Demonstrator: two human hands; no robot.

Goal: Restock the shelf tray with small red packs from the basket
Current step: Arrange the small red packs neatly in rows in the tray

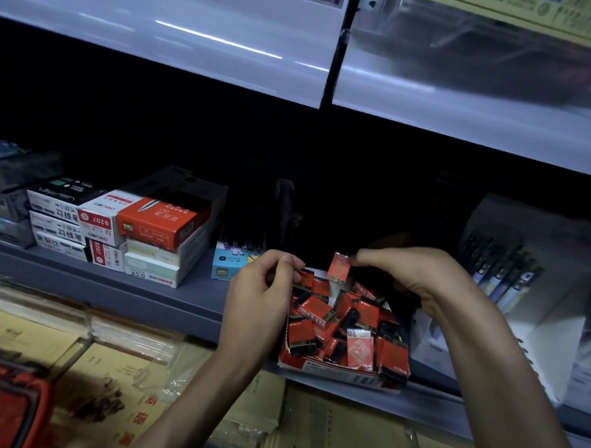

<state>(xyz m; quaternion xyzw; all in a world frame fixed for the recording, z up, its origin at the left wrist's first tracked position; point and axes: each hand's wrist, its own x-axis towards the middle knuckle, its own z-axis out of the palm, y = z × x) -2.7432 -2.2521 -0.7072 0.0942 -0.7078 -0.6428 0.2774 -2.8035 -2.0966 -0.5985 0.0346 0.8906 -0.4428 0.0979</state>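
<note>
A cardboard shelf tray (335, 371) sits on the grey shelf, heaped with several small red packs marked 2B (317, 311). My right hand (410, 276) pinches one red pack (339, 268) by its top edge, holding it just above the back of the tray. My left hand (264, 286) is at the tray's left rear corner with fingers curled; its fingertips touch the tray's edge or a pack there, and I cannot tell which. A red basket (11, 408) shows at the bottom left corner.
Stacked stationery boxes (141, 234) stand on the shelf to the left, a small blue box (231, 263) beside them. A white display of pens (508, 273) is to the right. Flat packets of paper (118, 368) lie on the lower level. An upper shelf (227, 44) overhangs.
</note>
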